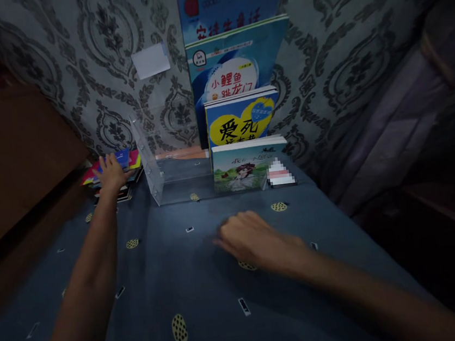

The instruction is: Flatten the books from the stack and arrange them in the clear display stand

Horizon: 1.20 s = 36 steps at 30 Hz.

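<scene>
My left hand (112,174) reaches to the far left with its fingers spread over a stack of books (130,158). The top book is blue, and pink and yellow edges show under it. Whether the fingers press on the cover, I cannot tell. My right hand (254,238) hovers over the middle of the table, loosely curled into a fist and slightly blurred, with nothing seen in it. Beyond it, a clear acrylic book rack (148,166) holds several books in stepped rows on its right side. At the front stands a green picture book (242,171), with a blue and yellow book (223,130) behind it.
A dark blue patterned cloth (159,288) covers the table. Patterned wallpaper (109,36) with a white card (151,61) backs it. Brown furniture (12,156) borders the left. A blurred-out white triangular object (280,175) sits right of the rack; a pale curtain (393,113) hangs farther right.
</scene>
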Tool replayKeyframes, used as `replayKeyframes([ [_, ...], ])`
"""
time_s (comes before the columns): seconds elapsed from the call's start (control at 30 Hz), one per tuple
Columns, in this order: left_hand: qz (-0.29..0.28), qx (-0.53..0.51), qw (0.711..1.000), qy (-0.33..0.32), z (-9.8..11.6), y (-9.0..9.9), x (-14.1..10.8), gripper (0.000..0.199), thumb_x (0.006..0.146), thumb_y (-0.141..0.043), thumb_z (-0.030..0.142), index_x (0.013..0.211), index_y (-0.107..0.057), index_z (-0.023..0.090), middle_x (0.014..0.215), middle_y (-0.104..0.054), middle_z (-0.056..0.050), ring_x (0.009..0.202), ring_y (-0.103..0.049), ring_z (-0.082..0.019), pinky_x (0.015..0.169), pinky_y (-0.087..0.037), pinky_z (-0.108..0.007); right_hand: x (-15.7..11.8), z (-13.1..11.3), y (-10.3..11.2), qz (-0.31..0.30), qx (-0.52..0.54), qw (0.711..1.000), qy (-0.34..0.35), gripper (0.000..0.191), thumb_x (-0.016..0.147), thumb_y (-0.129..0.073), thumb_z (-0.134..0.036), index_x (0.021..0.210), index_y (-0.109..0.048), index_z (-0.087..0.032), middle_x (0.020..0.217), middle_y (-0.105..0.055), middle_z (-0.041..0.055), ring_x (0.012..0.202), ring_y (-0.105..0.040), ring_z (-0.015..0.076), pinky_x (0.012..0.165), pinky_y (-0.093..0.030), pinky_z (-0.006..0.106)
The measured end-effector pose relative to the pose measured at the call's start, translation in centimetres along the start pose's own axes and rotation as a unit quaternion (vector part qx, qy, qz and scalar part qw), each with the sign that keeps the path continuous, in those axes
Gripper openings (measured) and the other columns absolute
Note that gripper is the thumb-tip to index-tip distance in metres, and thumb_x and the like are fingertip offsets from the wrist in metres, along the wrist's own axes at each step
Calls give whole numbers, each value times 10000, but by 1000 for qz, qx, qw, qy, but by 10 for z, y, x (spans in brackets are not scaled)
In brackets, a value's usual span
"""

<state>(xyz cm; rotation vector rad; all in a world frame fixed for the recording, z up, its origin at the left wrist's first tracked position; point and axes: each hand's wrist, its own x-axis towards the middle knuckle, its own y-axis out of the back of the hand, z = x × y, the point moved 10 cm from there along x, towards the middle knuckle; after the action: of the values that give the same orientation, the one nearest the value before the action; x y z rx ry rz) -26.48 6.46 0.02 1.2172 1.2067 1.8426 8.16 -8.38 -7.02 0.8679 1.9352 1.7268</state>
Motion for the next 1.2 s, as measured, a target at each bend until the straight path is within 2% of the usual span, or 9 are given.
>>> replayKeyframes([
  [0.07,-51,30,998,-26,-3,-17,7,896,900,-628,568,1518,-293,12,1619,-264,-259,1530,-99,-436,1175,-148,-681,5,-15,-28,-16,8,999,31,286,1022,-516,-304,786,-640,-200,805,-668,40,722,-574,181,654,-360,305],
  [0.2,-100,79,992,-13,-21,-32,12,889,890,-650,545,1535,-275,62,1582,-363,-253,1527,-164,-406,1162,-191,-683,15,-26,-52,-6,0,999,39,221,1024,-507,-252,897,-671,-176,887,-712,68,760,-621,189,667,-374,310],
  [0.3,-92,115,989,-31,-23,-27,7,798,921,-631,450,1512,-285,39,1516,-450,-274,1492,-276,-396,1138,-247,-674,19,-27,-57,-14,-13,999,29,202,1024,-493,-226,979,-679,-161,978,-730,90,811,-661,202,661,-386,305],
  [0.47,-70,174,981,-45,-21,-14,-8,395,951,-478,217,1296,-563,46,1333,-604,-283,1304,-529,-398,1077,-367,-592,19,-30,-59,4,-8,999,46,204,1027,-464,-198,983,-660,-163,997,-719,91,860,-673,208,769,-441,319],
  [0.57,-52,210,974,-66,-16,-9,-16,387,916,-387,116,1208,-635,63,1198,-675,-270,1185,-620,-384,1013,-428,-526,19,-28,-61,26,10,998,49,199,1030,-463,-207,976,-649,-163,960,-708,87,835,-662,198,795,-449,327],
  [0.67,-49,237,966,-90,-9,-6,-28,412,901,-363,108,1193,-648,52,1106,-700,-277,1111,-658,-387,938,-470,-489,18,-27,-61,42,25,997,57,209,1035,-453,-218,964,-642,-164,931,-697,80,804,-647,183,790,-450,321],
  [0.83,-79,242,962,-101,5,-7,-61,428,918,-335,125,1212,-644,84,1165,-688,-258,1066,-678,-377,821,-518,-437,18,-25,-59,44,30,997,54,224,1037,-448,-234,956,-645,-165,949,-697,78,793,-638,173,788,-459,316],
  [1.07,-161,219,951,-148,23,-43,-134,457,904,-319,116,1193,-673,81,1054,-718,-264,1003,-699,-393,783,-526,-472,19,-26,-58,35,19,998,49,220,1035,-462,-238,970,-657,-159,968,-702,82,784,-641,184,772,-450,327],
  [1.2,-193,199,945,-173,39,-45,-172,439,907,-342,126,1167,-696,126,1065,-725,-233,973,-712,-359,778,-524,-445,20,-25,-59,30,22,998,47,223,1036,-467,-244,960,-657,-156,956,-703,78,784,-638,186,755,-436,327],
])
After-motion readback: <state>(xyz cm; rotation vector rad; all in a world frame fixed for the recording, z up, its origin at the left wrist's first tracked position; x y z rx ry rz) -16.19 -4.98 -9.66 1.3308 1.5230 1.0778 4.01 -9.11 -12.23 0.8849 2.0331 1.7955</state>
